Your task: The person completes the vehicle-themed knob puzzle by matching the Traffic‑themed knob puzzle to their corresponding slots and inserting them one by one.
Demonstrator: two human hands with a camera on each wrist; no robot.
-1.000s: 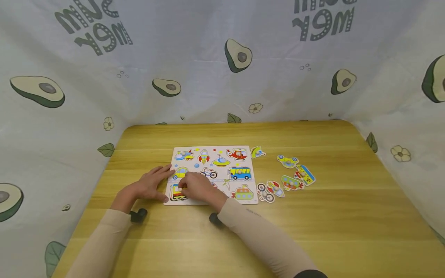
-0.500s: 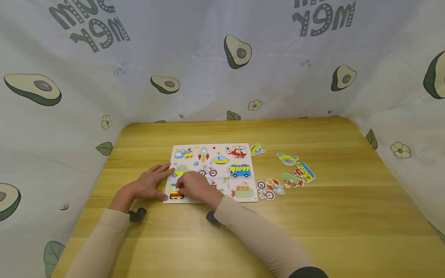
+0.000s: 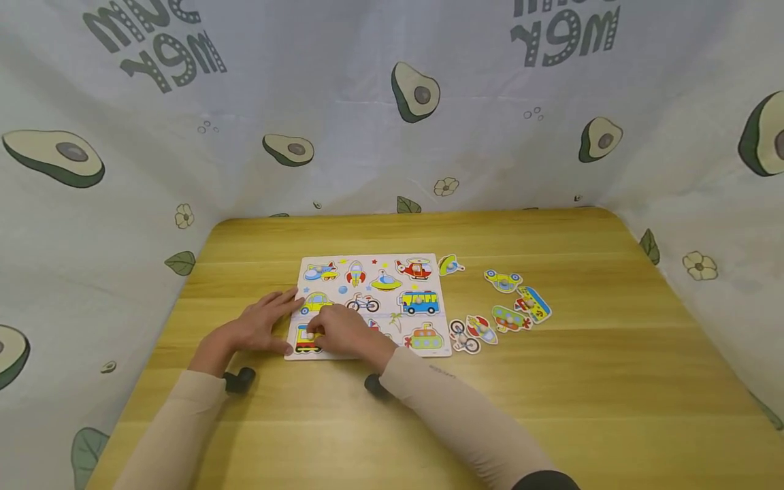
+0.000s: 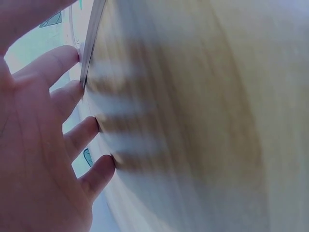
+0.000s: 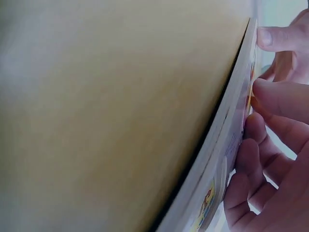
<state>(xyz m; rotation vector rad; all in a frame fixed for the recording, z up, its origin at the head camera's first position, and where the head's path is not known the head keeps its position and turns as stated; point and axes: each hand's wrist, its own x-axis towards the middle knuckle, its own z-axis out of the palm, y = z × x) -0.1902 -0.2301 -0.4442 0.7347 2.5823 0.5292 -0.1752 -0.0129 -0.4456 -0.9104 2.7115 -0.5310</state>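
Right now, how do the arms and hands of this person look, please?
The left hand and right hand wear no gloves. The left sleeve and right sleeve are beige; the right one bears small grey lettering, unreadable here, and a black band shows farther up that arm. A small black device sits at each wrist.

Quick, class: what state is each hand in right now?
Left hand: open, at the left edge of the puzzle board.
Right hand: closed, pinching the train piece.

Avocado-print cloth (image 3: 349,88) around the table (image 3: 588,367) shows a curtained-off workspace.
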